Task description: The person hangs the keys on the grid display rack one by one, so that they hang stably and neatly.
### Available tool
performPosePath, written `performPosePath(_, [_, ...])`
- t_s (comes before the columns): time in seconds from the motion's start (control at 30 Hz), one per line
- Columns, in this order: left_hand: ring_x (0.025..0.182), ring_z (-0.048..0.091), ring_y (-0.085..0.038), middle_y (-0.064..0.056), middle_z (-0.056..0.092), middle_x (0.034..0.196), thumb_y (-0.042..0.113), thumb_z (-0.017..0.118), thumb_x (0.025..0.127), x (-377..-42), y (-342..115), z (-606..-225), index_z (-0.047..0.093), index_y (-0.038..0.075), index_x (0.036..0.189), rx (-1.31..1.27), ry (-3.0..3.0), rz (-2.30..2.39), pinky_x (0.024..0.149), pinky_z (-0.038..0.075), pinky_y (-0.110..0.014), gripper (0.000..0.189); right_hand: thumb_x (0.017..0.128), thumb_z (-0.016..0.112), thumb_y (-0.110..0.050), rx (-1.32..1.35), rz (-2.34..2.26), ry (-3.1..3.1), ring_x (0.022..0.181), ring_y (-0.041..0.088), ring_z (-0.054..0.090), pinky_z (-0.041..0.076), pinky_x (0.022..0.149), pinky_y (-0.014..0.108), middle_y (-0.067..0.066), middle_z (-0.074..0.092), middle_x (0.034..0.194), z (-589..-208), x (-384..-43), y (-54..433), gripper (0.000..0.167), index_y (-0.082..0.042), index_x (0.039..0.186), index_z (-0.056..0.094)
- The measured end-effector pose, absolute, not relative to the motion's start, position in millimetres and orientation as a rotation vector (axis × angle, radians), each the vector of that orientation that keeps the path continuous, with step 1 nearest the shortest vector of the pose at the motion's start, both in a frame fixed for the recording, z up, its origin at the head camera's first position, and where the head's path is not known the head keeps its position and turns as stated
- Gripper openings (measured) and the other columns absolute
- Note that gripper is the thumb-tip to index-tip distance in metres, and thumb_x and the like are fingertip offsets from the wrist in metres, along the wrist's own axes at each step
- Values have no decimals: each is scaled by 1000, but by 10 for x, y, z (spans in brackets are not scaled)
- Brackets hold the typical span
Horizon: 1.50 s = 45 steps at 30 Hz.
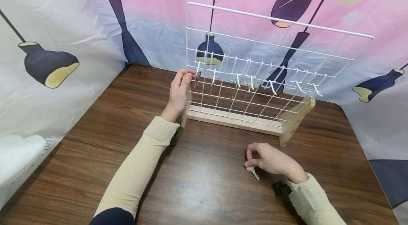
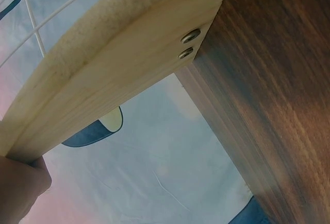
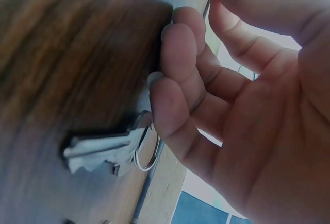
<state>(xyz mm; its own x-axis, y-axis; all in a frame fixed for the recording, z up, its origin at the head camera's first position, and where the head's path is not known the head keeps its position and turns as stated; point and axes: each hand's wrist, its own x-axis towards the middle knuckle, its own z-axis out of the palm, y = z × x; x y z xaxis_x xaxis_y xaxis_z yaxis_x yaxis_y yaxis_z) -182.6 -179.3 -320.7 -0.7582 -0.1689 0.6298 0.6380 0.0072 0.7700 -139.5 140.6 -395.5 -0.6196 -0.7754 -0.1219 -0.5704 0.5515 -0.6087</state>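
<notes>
A white wire grid rack (image 1: 280,19) on a wooden stand (image 1: 236,120) stands at the back of the table. My left hand (image 1: 179,90) grips its left end; in the left wrist view, part of that hand (image 2: 20,188) is against the wooden side piece (image 2: 103,64). My right hand (image 1: 271,159) is low over the table before the rack, pinching a key (image 1: 253,173) between thumb and finger. In the right wrist view, a key on a ring (image 3: 103,149) lies by the fingertips of my right hand (image 3: 247,95); whether it is the same key I cannot tell.
Several white hooks (image 1: 271,86) line the grid, and keys (image 1: 236,87) hang on those toward the left. Dark wood table (image 1: 204,182) spreads in front of the rack. A printed cloth (image 1: 153,9) with lamp shapes hangs behind and at the sides.
</notes>
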Motion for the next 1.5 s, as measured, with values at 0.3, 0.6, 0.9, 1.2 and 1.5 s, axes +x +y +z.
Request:
performPosePath(0.3, [87, 56, -11, 1, 57, 91, 1, 40, 103, -2029, -1872, -3430, 49, -17, 109, -493, -1694, -1812, 81, 49, -27, 22, 90, 70, -24, -1139, -794, 2396, 59, 2, 41, 36, 51, 20, -11, 49, 69, -3953, -1393, 1418, 23, -19, 77, 52])
performPosePath(0.6, [86, 56, -11, 2, 57, 90, 4, 41, 102, -2021, -1865, -3435, 48, -19, 107, -502, -1675, -1810, 81, 49, -26, 24, 92, 68, -23, -1097, -785, 2419, 60, 4, 45, 39, 51, 20, -11, 51, 71, -3911, -1392, 1442, 23, -21, 77, 51])
performPosePath(0.9, [86, 56, -10, 2, 57, 90, 2, 39, 103, -2020, -1868, -3420, 47, -19, 109, -484, -1703, -1795, 81, 49, -26, 23, 92, 68, -25, -1105, -849, 2412, 62, 6, 49, 42, 52, 21, -10, 51, 69, -3844, -1390, 1460, 21, -22, 77, 53])
performPosePath(1.2, [85, 56, -12, 1, 56, 90, 1, 40, 102, -2017, -1871, -3415, 50, -18, 109, -487, -1704, -1790, 80, 49, -26, 23, 92, 67, -29, -1136, -925, 2444, 64, 6, 51, 44, 56, 22, -12, 53, 72, -3767, -1394, 1476, 20, -24, 78, 55])
performPosePath(1.5, [82, 56, -11, 3, 57, 89, 5, 42, 102, -2041, -1869, -3434, 50, -16, 107, -481, -1687, -1798, 79, 49, -26, 22, 91, 70, -32, -1003, -1072, 2499, 67, 9, 53, 45, 58, 24, -9, 55, 72, -3700, -1390, 1490, 19, -25, 78, 57])
